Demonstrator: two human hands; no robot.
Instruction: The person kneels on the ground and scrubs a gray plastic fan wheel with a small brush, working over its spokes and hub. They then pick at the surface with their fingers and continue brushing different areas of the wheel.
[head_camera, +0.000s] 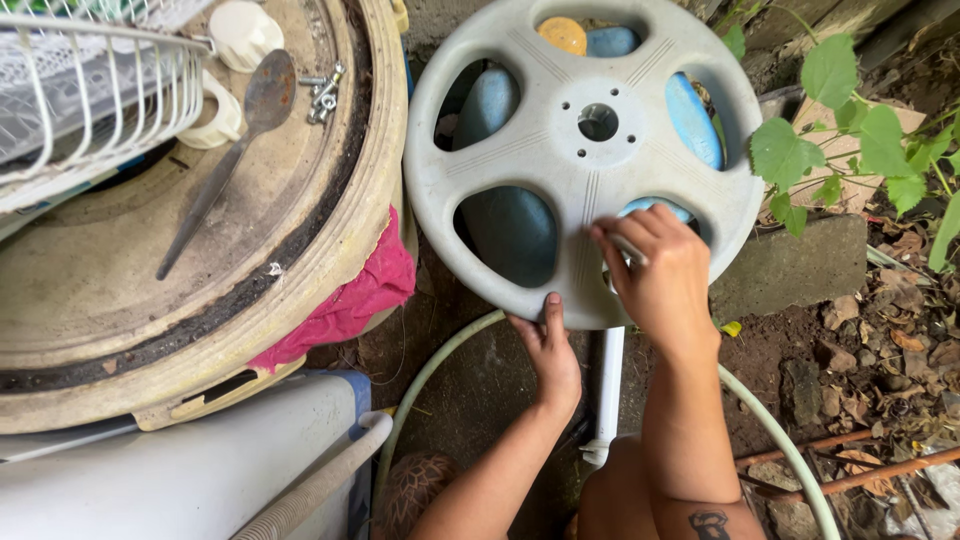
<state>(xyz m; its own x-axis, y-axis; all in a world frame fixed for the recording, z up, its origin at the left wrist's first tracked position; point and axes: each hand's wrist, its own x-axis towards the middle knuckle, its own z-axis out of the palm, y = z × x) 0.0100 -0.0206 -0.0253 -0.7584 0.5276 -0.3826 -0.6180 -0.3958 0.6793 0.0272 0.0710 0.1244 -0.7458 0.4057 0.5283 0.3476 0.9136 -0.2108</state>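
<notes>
Hands first: my left hand (548, 350) presses on the bottom rim of a big grey wheel-shaped disc (585, 150), thumb up on the front, other fingers hidden behind, so it looks like it is gripping the rim. My right hand (655, 275) is curled closed on the lower part of the disc, just right of my left hand. It is pinching something thin and pale (628, 250). I cannot tell what that thing is.

The disc stands up in front of both hands. It has a round hole (597, 121) in the middle and big openings all around. Blue shapes (505, 225) show through the openings.

A white pipe (608, 385) goes down between my wrists. A pale green hose (440, 365) bends around under my arms.

Far to the left of my left hand is a big round dirty lid (150, 290) with an old spoon (240, 140), some bolts (322, 93) and a white wire basket (90, 90) on it. A pink cloth (350, 305) hangs from its edge.

To the right of my right hand are a grey stone block (790, 265), green leaves (830, 110) and dirt.

I think the disc could tip or roll away, because only its bottom edge is held. The small thing in my right hand could slip and get lost in the dirt and dry leaves. My fingers could also get pinched in an opening if the disc turns.
</notes>
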